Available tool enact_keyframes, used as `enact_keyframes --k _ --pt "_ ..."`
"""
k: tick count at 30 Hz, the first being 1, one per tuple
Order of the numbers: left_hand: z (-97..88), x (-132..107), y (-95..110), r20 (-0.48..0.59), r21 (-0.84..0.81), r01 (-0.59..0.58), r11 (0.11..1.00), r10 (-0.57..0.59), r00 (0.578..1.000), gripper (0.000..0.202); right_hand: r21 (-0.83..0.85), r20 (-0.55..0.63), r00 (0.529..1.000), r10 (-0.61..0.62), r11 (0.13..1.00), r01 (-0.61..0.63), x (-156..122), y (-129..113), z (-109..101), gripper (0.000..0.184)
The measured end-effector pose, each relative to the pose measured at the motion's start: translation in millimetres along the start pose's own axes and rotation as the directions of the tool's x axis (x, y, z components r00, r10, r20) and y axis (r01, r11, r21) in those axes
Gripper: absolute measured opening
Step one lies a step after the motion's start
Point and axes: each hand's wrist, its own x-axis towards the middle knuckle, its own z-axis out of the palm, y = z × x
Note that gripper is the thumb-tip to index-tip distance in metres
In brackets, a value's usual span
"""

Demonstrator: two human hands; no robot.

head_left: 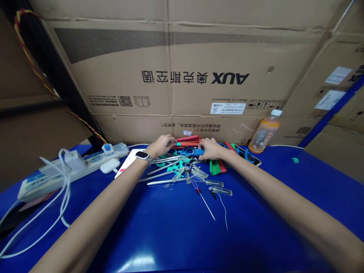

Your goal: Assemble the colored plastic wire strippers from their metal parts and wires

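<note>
My left hand, with a watch on its wrist, has its fingers closed on the teal-tipped end of an orange-red rod. At that rod's other end, my right hand curls its fingers, with the thumb lower down by a blue handle. What the right hand grips is partly hidden. Behind the rod lies a red handle. In front are metal tubes, teal scraps, small clear vials with strings and a purple-handled screwdriver.
A power strip with white cables stands at left, beside a white case and a phone. An orange drink bottle stands at back right. Cardboard walls the far side of the blue tabletop.
</note>
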Motion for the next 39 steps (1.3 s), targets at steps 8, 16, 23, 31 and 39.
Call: enact_keyframes --k 8,16,23,31,39 --pt "2.2 -1.9 -2.8 -0.015 -0.027 0.01 1.0 -0.01 1.0 0.024 -0.004 -0.042 0.997 -0.067 0.998 0.067 -9.5 4.0 -1.8 0.029" --pt "1.5 -5.5 1.6 -0.024 -0.05 0.019 0.999 -0.021 1.0 0.023 -0.097 -0.015 0.999 -0.045 0.994 0.043 -3.5 -5.8 -2.5 0.03" --pt "3.4 -8.3 1.8 -0.021 -0.051 0.037 0.998 -0.039 0.999 0.024 -0.122 -0.028 0.997 -0.069 0.99 0.065 3.2 -6.8 2.7 0.031" --pt "4.1 -13.1 1.9 -0.027 -0.071 0.055 0.996 -0.057 0.998 0.025 -0.036 -0.047 0.998 -0.047 0.998 0.045 -0.1 -0.3 1.3 0.028" --pt "7.8 -14.3 3.9 -0.05 -0.108 0.066 0.992 -0.072 0.996 0.026 0.188 -0.098 0.995 -0.012 0.982 0.03 -6.5 12.0 -13.9 0.034"
